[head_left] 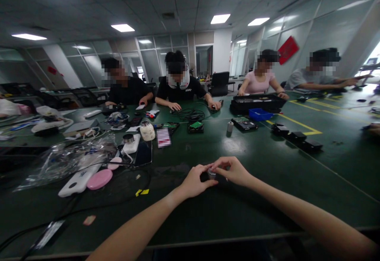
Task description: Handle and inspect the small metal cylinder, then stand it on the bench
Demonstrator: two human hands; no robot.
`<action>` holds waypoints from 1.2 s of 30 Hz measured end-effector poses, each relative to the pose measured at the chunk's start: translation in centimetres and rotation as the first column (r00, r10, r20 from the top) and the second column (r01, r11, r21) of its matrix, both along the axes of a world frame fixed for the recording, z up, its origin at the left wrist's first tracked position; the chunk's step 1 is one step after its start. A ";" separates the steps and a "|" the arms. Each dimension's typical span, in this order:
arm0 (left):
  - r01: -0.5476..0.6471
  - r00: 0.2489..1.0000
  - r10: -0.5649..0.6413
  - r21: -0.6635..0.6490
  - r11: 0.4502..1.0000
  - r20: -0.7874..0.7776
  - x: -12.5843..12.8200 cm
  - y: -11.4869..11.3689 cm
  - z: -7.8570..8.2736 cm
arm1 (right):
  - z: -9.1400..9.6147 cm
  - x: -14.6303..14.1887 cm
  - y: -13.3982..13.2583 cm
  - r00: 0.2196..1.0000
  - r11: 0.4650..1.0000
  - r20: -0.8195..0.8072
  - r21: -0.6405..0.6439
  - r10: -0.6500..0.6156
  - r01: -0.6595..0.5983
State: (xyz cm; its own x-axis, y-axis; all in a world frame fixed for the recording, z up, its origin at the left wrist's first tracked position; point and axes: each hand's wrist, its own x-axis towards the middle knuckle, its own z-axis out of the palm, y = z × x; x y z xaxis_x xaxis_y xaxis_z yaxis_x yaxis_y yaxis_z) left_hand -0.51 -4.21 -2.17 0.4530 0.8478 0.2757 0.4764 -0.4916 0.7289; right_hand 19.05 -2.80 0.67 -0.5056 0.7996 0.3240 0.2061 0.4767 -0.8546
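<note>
My left hand (pixel 195 180) and my right hand (pixel 233 170) meet over the dark green table (pixel 237 209) just in front of me. Both pinch a small dark object with a silvery round part (pixel 211 173) between their fingertips. The object is mostly covered by my fingers, so I cannot name it. Both forearms reach in from the near table edge.
To my left lie a pink round disc (pixel 99 179), a white device (pixel 77 180), a clear plastic bag (pixel 63 159), black cables and a phone (pixel 143 153). Circuit boards (pixel 196 126), a black tray (pixel 257 103), a blue bin (pixel 260 114) and small black boxes (pixel 297 136) lie farther off. Several people sit across the table.
</note>
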 end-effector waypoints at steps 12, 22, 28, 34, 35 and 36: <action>0.004 1.000 -0.004 -0.009 1.000 -0.015 0.0 -0.1 0.3 | 0.1 0.9 0.1 0.999 0.998 0.025 0.039 0.048 -0.049; 0.008 1.000 -0.008 0.005 1.000 -0.011 0.1 -0.1 0.4 | 0.1 1.7 0.5 0.987 0.994 0.162 0.109 -0.009 -0.009; 0.007 1.000 -0.007 -0.011 1.000 -0.015 0.1 -0.1 0.3 | -0.1 0.3 -0.1 0.973 0.973 0.226 0.231 -0.052 -0.001; 0.007 0.999 -0.007 -0.014 1.000 -0.035 0.0 -0.3 0.8 | -0.3 2.3 3.1 0.945 0.895 0.123 0.378 -0.303 0.238; 0.014 0.999 -0.014 -0.015 1.000 -0.033 0.0 -0.3 0.9 | -0.6 3.1 3.9 0.917 0.866 0.154 0.416 -0.367 0.277; 0.018 0.999 -0.018 -0.017 1.000 -0.032 0.0 -0.4 1.0 | -1.0 3.9 4.8 0.875 0.842 0.220 0.446 -0.432 0.304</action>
State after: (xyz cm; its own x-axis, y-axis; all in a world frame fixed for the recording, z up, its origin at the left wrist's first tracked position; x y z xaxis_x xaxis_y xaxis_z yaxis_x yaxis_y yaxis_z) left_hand -0.50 -4.59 -1.18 0.4766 0.8438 0.2467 0.4907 -0.4882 0.7217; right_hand 22.98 2.00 -0.36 -0.3217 0.7869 0.5266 0.6481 0.5884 -0.4834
